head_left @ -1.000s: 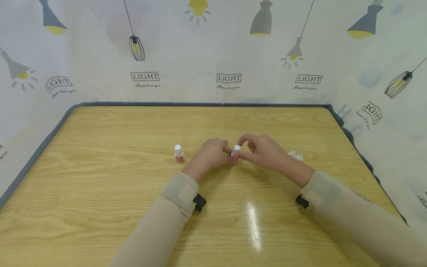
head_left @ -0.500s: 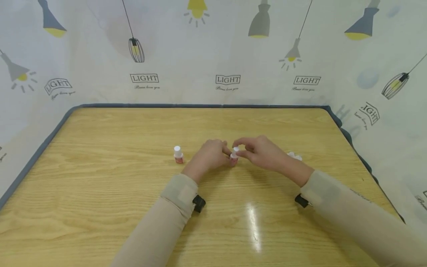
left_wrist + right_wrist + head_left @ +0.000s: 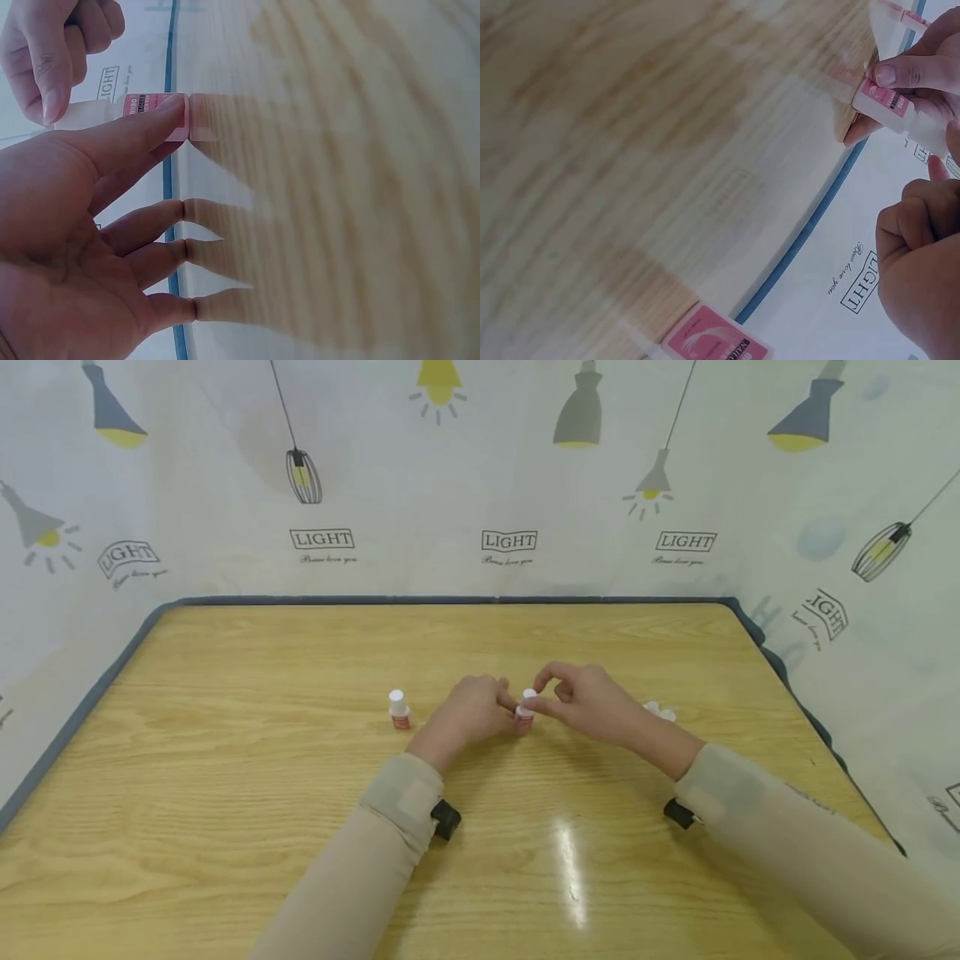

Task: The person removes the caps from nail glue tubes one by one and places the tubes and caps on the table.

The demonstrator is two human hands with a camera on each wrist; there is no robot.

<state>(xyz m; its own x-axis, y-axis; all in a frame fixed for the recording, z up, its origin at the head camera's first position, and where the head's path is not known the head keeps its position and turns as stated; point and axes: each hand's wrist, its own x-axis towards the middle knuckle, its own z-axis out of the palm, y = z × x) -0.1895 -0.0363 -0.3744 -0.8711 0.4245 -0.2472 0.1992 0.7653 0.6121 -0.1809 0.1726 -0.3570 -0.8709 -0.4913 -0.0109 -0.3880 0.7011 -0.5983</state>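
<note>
A small nail glue bottle (image 3: 524,720) with a pink label and a white cap (image 3: 529,694) stands upright on the table. My left hand (image 3: 472,710) pinches its body between thumb and forefinger. In the left wrist view, the other left fingers touch the tabletop with their tips. At the cap is my right hand (image 3: 592,702), thumb and forefinger on either side of it; the forefinger seems slightly off the cap. The remaining right fingers are curled in, as the right wrist view shows. To the left stands another bottle (image 3: 400,710), upright and capped.
White tops (image 3: 660,711) peek out behind the right wrist, their lower parts hidden. At the bottom of the right wrist view a pink-labelled bottle (image 3: 716,334) is partly cut off. The wooden table (image 3: 247,793) has a dark blue edge (image 3: 450,600) against a lamp-patterned wall covering.
My right thumb and forefinger closed on the cap half a second ago; now the forefinger has lifted and spread from it again. My left hand keeps its hold on the bottle.
</note>
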